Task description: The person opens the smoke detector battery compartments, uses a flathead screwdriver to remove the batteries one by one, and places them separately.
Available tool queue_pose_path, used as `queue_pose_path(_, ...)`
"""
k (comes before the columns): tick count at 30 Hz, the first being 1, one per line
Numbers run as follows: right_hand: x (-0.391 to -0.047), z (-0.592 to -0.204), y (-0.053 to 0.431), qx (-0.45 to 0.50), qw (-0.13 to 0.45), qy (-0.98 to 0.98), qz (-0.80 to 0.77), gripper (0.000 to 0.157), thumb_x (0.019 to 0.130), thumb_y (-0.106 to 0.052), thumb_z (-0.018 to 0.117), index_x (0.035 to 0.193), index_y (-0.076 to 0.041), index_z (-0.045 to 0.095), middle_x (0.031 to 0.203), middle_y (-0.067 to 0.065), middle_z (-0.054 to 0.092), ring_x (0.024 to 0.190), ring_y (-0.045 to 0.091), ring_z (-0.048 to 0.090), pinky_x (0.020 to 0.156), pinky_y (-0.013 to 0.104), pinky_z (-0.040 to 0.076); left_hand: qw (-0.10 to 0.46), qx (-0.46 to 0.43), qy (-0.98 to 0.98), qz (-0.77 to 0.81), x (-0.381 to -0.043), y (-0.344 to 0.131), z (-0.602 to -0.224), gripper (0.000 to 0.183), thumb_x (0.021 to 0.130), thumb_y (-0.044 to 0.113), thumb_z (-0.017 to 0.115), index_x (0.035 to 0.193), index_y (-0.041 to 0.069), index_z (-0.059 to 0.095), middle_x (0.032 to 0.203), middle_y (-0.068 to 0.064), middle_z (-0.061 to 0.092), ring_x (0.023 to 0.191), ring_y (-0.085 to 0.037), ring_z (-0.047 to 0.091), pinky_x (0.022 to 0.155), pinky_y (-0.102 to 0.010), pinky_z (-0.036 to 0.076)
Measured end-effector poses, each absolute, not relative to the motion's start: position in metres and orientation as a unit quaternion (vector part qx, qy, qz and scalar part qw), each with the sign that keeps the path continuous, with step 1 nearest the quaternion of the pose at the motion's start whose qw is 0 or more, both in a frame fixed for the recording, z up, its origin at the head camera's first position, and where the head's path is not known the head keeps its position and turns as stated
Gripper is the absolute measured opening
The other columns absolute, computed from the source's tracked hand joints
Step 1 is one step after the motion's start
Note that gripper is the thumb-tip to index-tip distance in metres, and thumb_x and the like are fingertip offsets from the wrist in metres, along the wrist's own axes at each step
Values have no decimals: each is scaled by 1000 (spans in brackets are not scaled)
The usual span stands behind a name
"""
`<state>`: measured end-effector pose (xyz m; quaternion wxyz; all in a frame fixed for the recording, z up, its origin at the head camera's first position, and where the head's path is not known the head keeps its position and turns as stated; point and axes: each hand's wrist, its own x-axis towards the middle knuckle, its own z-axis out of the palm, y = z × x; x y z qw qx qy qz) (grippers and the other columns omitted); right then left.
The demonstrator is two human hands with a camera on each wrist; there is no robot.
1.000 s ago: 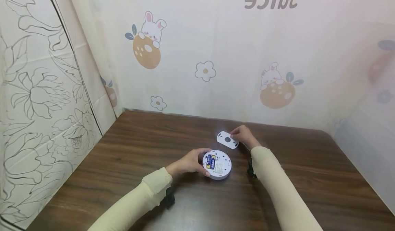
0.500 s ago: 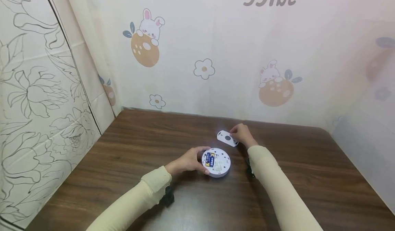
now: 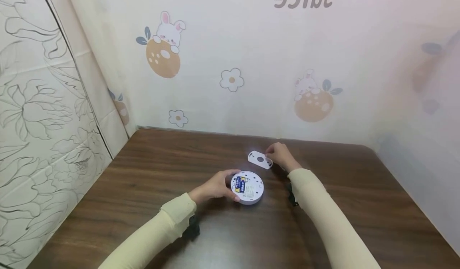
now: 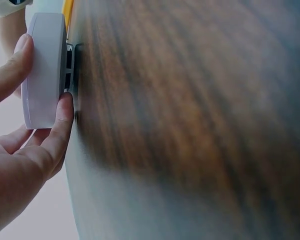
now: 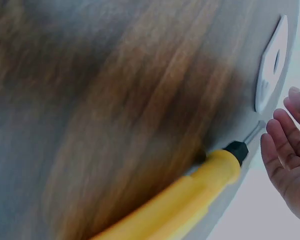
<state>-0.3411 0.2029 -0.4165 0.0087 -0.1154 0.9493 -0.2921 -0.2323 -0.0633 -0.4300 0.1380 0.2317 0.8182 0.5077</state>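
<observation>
In the head view my left hand (image 3: 214, 187) grips the left side of a round white smoke detector (image 3: 254, 191), thumb near, fingers at the far side. Its back faces up, with blue-and-yellow batteries (image 3: 239, 184) showing. From the left wrist, the detector (image 4: 44, 70) appears edge-on between thumb and fingers, close over the table. Beyond it lies a flat white mounting plate (image 3: 256, 156) with a dark centre hole. My right hand (image 3: 282, 156) is at the plate's right end; the right wrist view shows its loosely bent fingers holding nothing, apart from the plate (image 5: 271, 75).
A screwdriver (image 5: 205, 187) with a yellow handle lies on the table beside my right hand, its shaft tip near the fingers; my right arm mostly hides it from the head camera. The dark wooden table (image 3: 179, 153) meets a printed curtain (image 3: 215, 41) at the back.
The head view has shifted slightly. My right hand has drawn a little to the right across the plate's end, while my left hand keeps its grip on the smoke detector.
</observation>
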Motion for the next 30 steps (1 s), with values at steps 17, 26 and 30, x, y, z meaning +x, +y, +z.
queue_pose_path(17,-297,-388,225,-27,86,946,-311,23,90,-11,61,104,7,65,94,17,63,78,28,59,67,36,56,157,215,826,497,-228,-62,-428,84,66,7,88,139,2,45,133,-16,50,122,-31,43,109,-53,28)
queue_pose_path(26,-273,-381,241,-58,87,950,-293,24,90,-14,61,100,8,67,90,16,66,75,24,60,68,37,56,156,218,826,496,-227,-61,-426,84,66,6,87,138,2,45,133,-16,50,123,-31,43,109,-53,29)
queue_pose_path(30,-264,-380,247,-63,89,955,-275,28,91,-15,62,102,10,64,95,19,65,80,26,62,72,42,56,152,221,826,495,-226,-62,-424,84,66,6,88,138,1,46,133,-17,51,123,-32,43,109,-54,28)
